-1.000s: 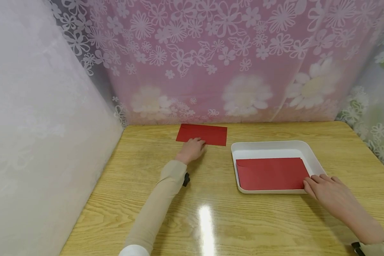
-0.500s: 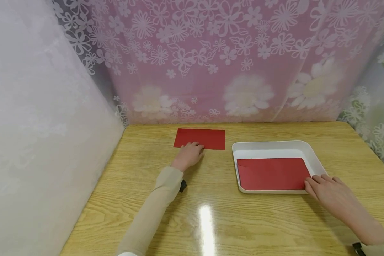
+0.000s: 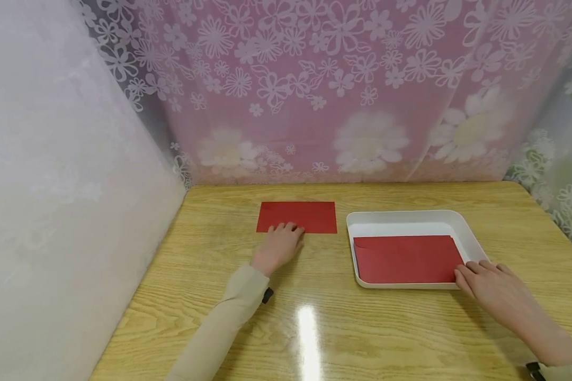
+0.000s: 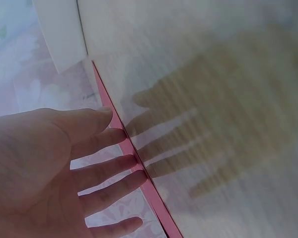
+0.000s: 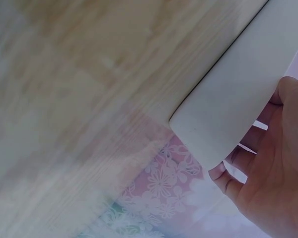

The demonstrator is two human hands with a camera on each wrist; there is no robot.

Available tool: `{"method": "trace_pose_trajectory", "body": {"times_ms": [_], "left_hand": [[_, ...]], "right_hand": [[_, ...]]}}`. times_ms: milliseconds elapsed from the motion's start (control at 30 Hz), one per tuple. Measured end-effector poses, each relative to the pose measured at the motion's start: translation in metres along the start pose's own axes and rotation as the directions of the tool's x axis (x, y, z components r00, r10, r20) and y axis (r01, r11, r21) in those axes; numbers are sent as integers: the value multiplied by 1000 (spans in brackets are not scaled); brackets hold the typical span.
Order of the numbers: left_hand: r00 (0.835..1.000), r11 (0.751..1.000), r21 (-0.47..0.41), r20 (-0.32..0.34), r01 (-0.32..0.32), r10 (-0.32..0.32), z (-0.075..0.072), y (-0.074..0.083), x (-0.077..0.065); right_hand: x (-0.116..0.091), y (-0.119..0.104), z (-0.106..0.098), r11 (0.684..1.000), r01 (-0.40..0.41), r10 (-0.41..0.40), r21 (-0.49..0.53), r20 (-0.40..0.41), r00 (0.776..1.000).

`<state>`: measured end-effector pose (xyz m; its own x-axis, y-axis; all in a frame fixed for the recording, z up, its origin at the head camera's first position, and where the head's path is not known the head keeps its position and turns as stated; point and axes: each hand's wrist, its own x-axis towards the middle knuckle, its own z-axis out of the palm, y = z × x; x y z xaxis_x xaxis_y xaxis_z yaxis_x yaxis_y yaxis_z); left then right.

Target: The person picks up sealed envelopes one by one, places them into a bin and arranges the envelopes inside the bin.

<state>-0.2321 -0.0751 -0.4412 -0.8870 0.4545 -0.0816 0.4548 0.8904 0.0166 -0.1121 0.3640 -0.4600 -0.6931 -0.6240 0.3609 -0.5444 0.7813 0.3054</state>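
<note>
A: Start with the biggest thing. What do the hands lie on?

B: A wooden table (image 3: 314, 328), hemmed by a white screen (image 3: 52, 211) on the left and a flowered pink curtain (image 3: 343, 90) along the back. The near half of the tabletop is bare wood.

A: And the left arm?

B: Stretched forward in a beige sleeve (image 3: 219, 328). The left hand (image 3: 278, 246) lies flat, palm down, fingers straight and slightly spread, their tips on the near edge of a red envelope (image 3: 297, 217) that lies flat on the wood (it grips nothing; the wrist view shows the same spread fingers at the envelope's edge).

A: Room around that envelope?

B: Bare wood behind it up to the curtain and to its left; just to its right, a narrow gap, then the white tray (image 3: 362, 219).

A: The right hand?

B: The right hand (image 3: 493, 288) rests at the tray's near right corner, fingers relaxed and touching the rim, holding nothing. Inside the tray lies a second red envelope (image 3: 407, 259), flat, against the near wall.
</note>
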Motion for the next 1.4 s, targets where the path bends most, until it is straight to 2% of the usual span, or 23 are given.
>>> {"method": "trace_pose_trajectory", "body": {"times_ms": [233, 467, 767, 933, 1000, 1067, 1233, 1300, 1400], "left_hand": [[999, 996, 89, -22, -27, 30, 2, 7, -16], [996, 981, 188, -56, -55, 66, 11, 11, -29], [972, 942, 315, -161, -112, 169, 10, 24, -56], [963, 931, 348, -191, -112, 188, 10, 30, -64], [959, 936, 337, -217, -102, 182, 11, 31, -63], [947, 945, 315, -267, -88, 178, 10, 29, -58], [914, 979, 193, -382, -69, 139, 4, 8, -32], [917, 990, 126, -383, -65, 109, 2, -5, -21], [937, 997, 17, -343, -69, 70, 2, -25, -5]], "right_hand": [[-1, 1, 2, 1000, 2, -2, 4, -2, 1000], [0, 2, 3, 1000, 10, -10, 10, -7, 1000], [0, 2, 2, 1000, 12, -12, 3, 0, 1000], [0, 2, 3, 1000, 15, -15, 0, -3, 1000], [-1, 2, 4, 1000, 23, -23, -3, -6, 1000], [-1, 3, 4, 1000, 28, -28, -6, -9, 1000], [-2, 4, 3, 1000, 25, -25, -3, 13, 1000], [-2, 4, 2, 1000, 14, -14, 6, 34, 999], [-2, 1, 1, 1000, 5, -5, 10, 56, 998]]}}
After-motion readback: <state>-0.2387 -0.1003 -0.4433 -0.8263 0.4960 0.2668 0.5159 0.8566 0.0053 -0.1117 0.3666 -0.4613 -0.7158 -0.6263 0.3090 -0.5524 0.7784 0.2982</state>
